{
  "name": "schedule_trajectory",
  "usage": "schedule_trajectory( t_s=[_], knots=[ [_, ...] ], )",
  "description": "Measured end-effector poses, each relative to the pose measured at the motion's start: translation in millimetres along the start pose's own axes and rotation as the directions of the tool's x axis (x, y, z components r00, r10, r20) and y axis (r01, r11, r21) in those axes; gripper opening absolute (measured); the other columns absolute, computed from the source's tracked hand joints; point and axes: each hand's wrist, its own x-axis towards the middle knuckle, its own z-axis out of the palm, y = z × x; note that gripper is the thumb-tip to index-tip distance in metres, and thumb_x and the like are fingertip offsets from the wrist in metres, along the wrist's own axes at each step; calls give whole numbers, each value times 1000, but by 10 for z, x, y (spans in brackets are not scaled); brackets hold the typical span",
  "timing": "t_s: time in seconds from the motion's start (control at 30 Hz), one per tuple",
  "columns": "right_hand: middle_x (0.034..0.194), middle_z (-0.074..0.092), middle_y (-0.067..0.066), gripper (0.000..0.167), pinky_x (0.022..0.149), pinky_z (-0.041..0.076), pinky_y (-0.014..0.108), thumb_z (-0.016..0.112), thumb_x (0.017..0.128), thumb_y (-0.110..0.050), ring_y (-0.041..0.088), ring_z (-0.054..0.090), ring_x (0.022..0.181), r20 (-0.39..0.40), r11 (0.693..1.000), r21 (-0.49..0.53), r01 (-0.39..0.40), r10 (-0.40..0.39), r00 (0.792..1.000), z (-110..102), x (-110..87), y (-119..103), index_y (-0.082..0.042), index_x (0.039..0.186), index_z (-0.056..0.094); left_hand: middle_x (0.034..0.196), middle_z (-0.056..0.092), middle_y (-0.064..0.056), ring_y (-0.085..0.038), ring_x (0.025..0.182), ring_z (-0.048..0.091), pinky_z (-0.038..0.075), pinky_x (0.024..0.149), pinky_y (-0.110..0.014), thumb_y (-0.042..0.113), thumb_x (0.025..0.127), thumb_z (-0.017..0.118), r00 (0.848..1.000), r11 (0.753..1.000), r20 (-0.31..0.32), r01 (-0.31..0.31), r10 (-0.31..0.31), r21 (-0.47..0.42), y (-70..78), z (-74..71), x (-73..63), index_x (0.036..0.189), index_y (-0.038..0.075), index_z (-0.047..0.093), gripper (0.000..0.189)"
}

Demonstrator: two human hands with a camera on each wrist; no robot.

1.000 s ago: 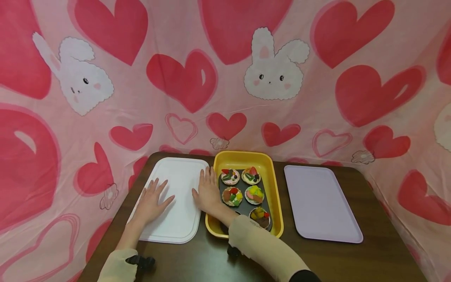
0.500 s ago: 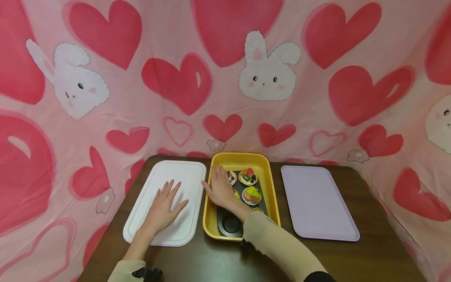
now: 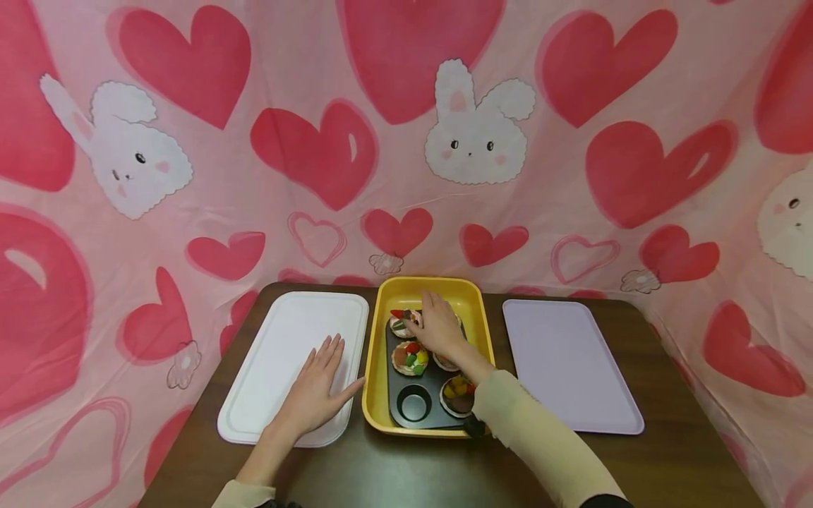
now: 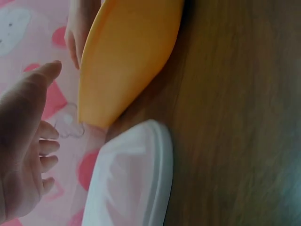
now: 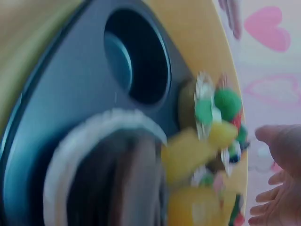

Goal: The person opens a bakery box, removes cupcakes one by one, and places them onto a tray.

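Observation:
In the head view my left hand (image 3: 315, 395) hovers over the right front part of the white tray (image 3: 288, 339), fingers straight and thumb spread toward the yellow bin. The left wrist view shows this hand (image 4: 23, 136) raised apart from the tray, holding nothing. My right hand (image 3: 442, 328) reaches over the yellow bin (image 3: 372, 353), fingers extended above a dark muffin tin (image 3: 394, 395) in it. Several fruit-topped tarts sit in the tin, among them one with red and green pieces (image 3: 410, 358) and a chocolate one (image 3: 457, 396). The front left cup (image 3: 414, 403) is bare. The right hand hides some tarts.
A lilac tray (image 3: 568, 363) lies on the brown table (image 3: 356, 473) to the right of the bin. Behind the table hangs a pink cloth (image 3: 305, 233) with hearts and rabbits. The bin's raised walls stand around the tin.
My right hand has swept rightward from the white tray's edge to over the tin, uncovering the bare front left cup. My left hand has shifted right and nearer across the white tray.

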Motion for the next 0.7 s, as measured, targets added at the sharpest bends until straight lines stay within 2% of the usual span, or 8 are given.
schedule_trajectory(
  t_s=[0.1,0.27,0.4,0.53,0.7],
  knots=[
    [167,45,32,91,134,34,63,81,100,-37,50,45,157,-1,1000,3,-21,21,1000,-82,-2,127,6,166,36,180,32,-19,-38,170,27,23,138,-63,65,100,68,999,1000,27,-20,20,7,85,23,-15,170,0,35,101],
    [168,45,30,106,131,39,63,91,90,-33,49,48,153,21,995,76,-64,62,998,-177,18,332,4,169,30,182,29,-16,-35,172,24,22,140,-61,71,98,65,996,998,63,-61,59,22,193,64,-28,172,1,31,107],
    [172,39,30,117,132,38,61,94,85,-28,48,45,156,78,985,143,-98,88,993,-158,68,528,2,172,22,182,29,-14,-34,173,23,20,141,-60,75,96,65,993,998,99,-64,63,9,267,101,-38,173,3,29,111],
    [173,37,30,120,134,35,62,94,83,-20,47,44,157,124,973,189,-130,108,986,-169,58,607,0,173,18,182,30,-14,-32,173,23,20,141,-59,75,94,69,990,998,121,-67,68,-11,339,143,-59,173,5,30,113],
    [168,45,32,113,132,39,60,94,84,-18,47,50,152,141,973,171,-153,129,982,-203,21,615,4,170,25,183,27,-14,-31,173,23,21,141,-58,80,92,66,986,995,134,-99,99,-7,415,179,-93,173,3,27,119]
  ],
)
